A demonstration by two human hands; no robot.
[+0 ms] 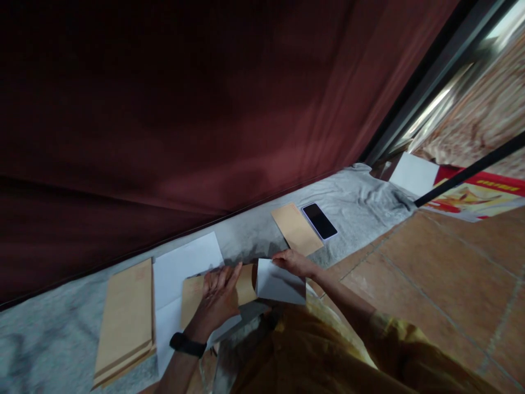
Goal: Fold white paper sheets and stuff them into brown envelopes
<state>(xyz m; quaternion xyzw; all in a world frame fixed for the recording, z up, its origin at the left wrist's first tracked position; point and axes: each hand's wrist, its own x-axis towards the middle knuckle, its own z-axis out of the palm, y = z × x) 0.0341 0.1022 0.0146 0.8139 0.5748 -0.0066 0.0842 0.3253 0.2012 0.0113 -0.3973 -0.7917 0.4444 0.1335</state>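
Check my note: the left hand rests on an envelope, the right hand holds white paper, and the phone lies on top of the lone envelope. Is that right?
Not quite: the phone lies beside the lone envelope, on the grey cloth, as the head view shows. The left hand does rest on an envelope, and the right hand holds white paper.

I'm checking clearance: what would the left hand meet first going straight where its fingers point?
The left hand would probably meet the dark red curtain across the gray cloth; depth is unclear.
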